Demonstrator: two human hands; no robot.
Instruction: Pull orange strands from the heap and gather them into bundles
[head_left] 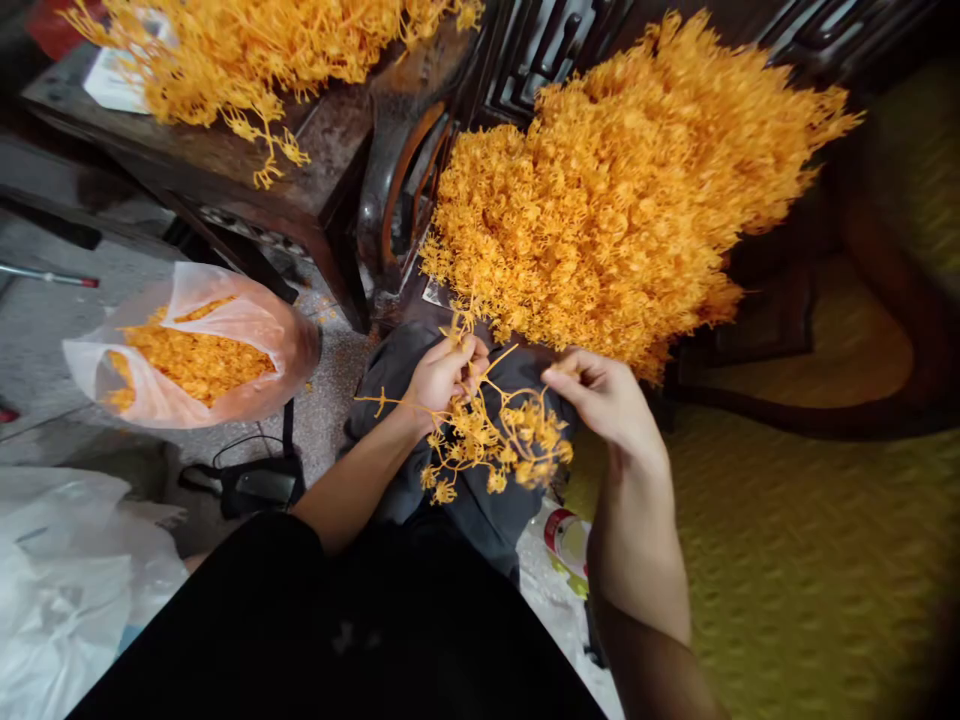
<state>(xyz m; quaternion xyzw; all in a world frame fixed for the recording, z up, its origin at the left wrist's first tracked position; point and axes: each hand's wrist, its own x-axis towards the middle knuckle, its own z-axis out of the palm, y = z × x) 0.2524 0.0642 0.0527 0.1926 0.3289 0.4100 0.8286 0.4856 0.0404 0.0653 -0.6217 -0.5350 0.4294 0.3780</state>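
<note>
My left hand [448, 375] is closed around an orange artificial flower stem [491, 440]. Its thin branches, with small spiky blossoms, spread out over my lap between the two hands. To the right of the stem, my right hand [600, 390] is closed in a pinch, thumb against fingers. A bit of orange shows at its fingertips, too small to name. Just beyond both hands lies a large heap of the same orange flower sprays [600, 200].
More orange sprays [262, 50] lie on a dark wooden table [330, 150] at upper left. A translucent plastic bag [289, 340] of orange pieces stands on the floor. White plastic sheeting [67, 590] is at lower left, a yellow-green textured surface [810, 560] at right.
</note>
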